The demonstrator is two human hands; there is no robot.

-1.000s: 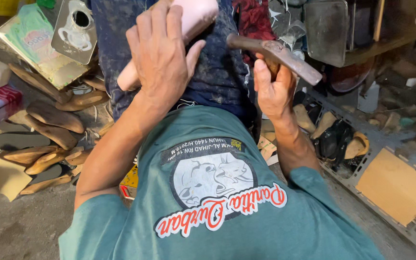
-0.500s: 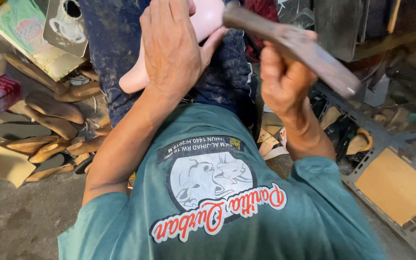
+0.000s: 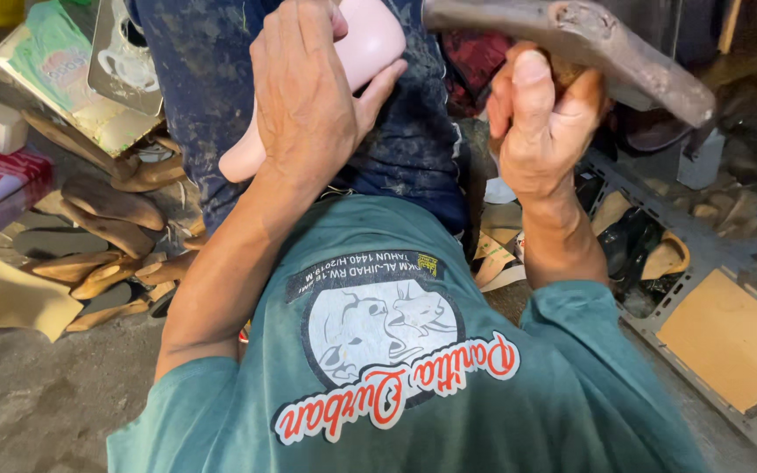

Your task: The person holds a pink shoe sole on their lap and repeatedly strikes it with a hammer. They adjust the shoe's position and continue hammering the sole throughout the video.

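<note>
Our left hand (image 3: 308, 105) lies flat on the pink shoe form (image 3: 357, 61) on our lap, fingers wrapped over it. Its long side slants from low left up to the right. Our right hand (image 3: 541, 123) is shut tight around the hammer (image 3: 589, 39), head pointing right.

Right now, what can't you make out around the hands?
Head view only:
- Pink shoe form: middle hidden under the left hand, top cut by the frame edge.
- Hammer: handle hidden inside the right hand.
- Striking spot: hidden.
- Pile of soles: too jumbled to count.
</note>
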